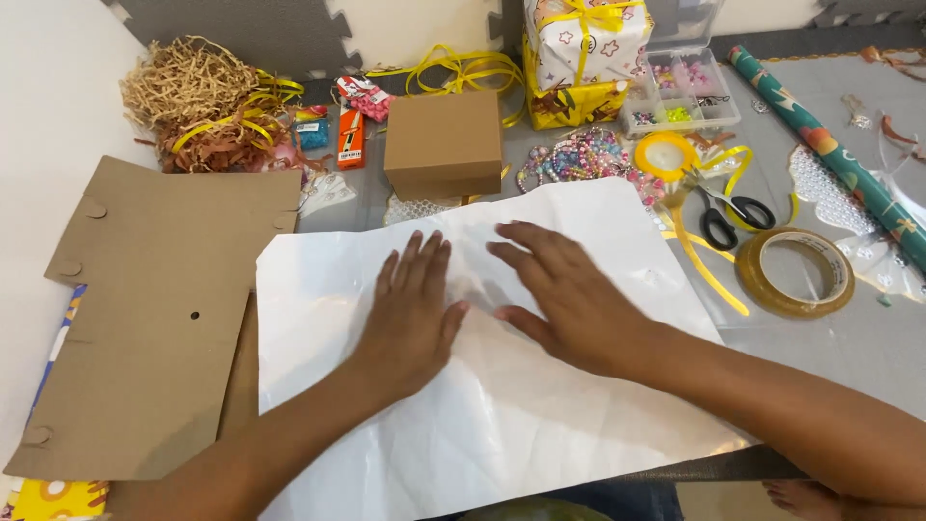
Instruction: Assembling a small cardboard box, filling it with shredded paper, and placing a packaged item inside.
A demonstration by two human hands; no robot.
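With my left hand (410, 314) and right hand (569, 294) open and flat, gripping nothing, I press the creased white paper sheet (502, 405) smooth; next, I judge, an even outward sweep.

A grey floor mat (849, 338) is carrying everything. Lying directly on it are a white paper sheet (502, 405), a flat cardboard piece (154, 318), a closed brown cardboard box (444, 143), a tape roll (795, 272), black-handled scissors (731, 210), a rolled gift wrap (830, 145) and shredded paper filler (198, 101).
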